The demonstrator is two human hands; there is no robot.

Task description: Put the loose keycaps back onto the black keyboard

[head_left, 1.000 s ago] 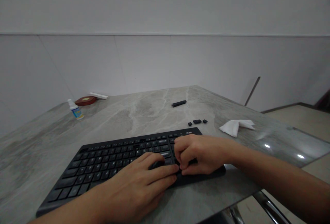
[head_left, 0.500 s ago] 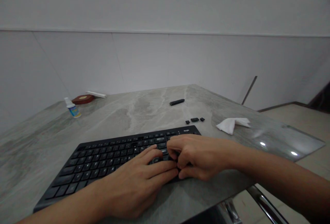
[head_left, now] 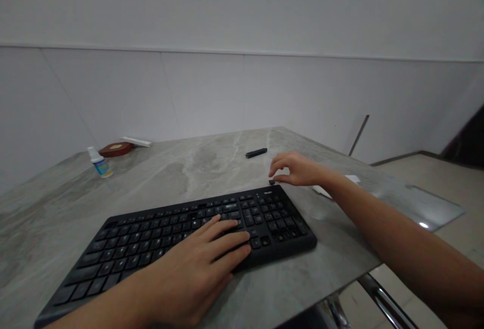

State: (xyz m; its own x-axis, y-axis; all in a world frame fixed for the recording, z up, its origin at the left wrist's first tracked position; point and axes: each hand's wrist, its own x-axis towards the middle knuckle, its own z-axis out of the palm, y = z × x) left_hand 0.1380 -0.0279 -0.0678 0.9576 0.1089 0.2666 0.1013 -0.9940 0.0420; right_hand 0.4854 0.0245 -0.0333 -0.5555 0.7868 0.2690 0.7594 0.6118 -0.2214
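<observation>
The black keyboard (head_left: 285, 218) lies slanted across the grey marbled table. A few key places on it look bare, with caps gone. On its right-middle keys my left hand (head_left: 207, 253) rests flat, fingers spread and holding nothing. My right hand (head_left: 293, 168) is beyond the keyboard's far right corner, palm down. Its thumb and curled fingers are a little apart, right over a small black keycap (head_left: 271, 182) on the table. I cannot make out a grip on that keycap. The hand hides the spot where two more keycaps lay.
A black pen-like object (head_left: 256, 153) lies farther back. White cloth or tissue (head_left: 321, 190) is partly behind my right forearm. At the back left are a spray bottle (head_left: 100, 162), a reddish-brown box (head_left: 115, 149) and a white strip (head_left: 136, 142). The table edge (head_left: 340, 291) runs along the near right.
My right hand has left the keyboard's right-hand keys and moved away and to the right, over the loose keycaps. My left hand stays on the keys. The view has shifted slightly.
</observation>
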